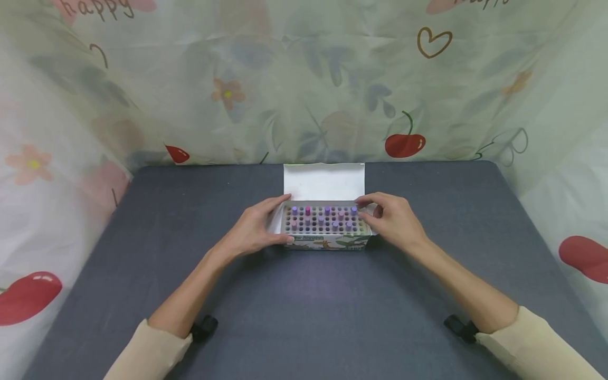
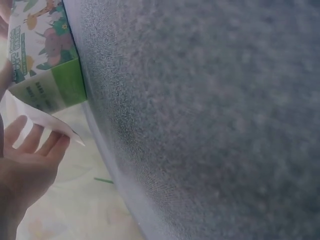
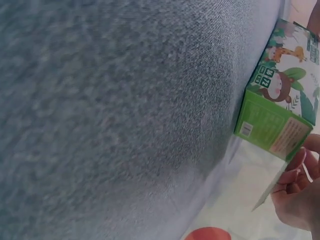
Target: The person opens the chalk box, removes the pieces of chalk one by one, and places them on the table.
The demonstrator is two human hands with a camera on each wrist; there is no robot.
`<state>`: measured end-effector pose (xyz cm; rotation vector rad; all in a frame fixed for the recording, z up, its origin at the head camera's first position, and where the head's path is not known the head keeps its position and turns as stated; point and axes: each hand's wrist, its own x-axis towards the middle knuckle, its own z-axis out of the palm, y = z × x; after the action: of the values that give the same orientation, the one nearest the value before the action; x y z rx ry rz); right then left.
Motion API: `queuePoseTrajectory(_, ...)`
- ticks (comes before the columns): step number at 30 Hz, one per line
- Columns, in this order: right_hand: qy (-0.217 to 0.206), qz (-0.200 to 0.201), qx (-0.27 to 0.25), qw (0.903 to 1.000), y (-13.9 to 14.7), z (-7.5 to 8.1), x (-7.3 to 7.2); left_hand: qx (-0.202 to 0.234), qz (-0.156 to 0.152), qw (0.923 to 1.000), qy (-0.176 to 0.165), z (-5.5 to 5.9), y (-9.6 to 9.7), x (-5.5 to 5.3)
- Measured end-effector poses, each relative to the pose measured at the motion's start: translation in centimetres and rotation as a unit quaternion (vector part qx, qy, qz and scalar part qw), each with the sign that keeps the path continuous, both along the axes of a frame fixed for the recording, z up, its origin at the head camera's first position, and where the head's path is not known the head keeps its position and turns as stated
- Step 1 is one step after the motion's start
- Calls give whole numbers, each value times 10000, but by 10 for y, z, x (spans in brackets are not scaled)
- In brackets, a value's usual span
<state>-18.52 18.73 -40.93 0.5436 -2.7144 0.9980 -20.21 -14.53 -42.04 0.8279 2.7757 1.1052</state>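
Partly cut off in wrist views: box; end-panel lettering blurred.

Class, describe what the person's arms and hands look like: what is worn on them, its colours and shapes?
The left hand and right hand wear no gloves. The left sleeve and right sleeve are pale beige and end on the forearms. By each cuff sits a small, black, blocky device: left device, right device.

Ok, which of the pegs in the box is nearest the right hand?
The purple peg at the back row's right end; no other stands so far right.
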Motion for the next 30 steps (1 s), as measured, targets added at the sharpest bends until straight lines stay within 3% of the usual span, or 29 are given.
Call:
queuePoseTrajectory(11, -345, -78, 288, 9990, -7, 1, -6, -137, 1, 9999, -87, 0, 2, -2)
queuePoseTrajectory(20, -259, 81, 1059, 9940, -11, 7, -13, -54, 56, 9997, -239, 1, 2, -2)
queuePoseTrajectory(30, -239, 162, 966, 9949, -11, 5, -16, 331, 62, 9977, -596, -1, 3, -1)
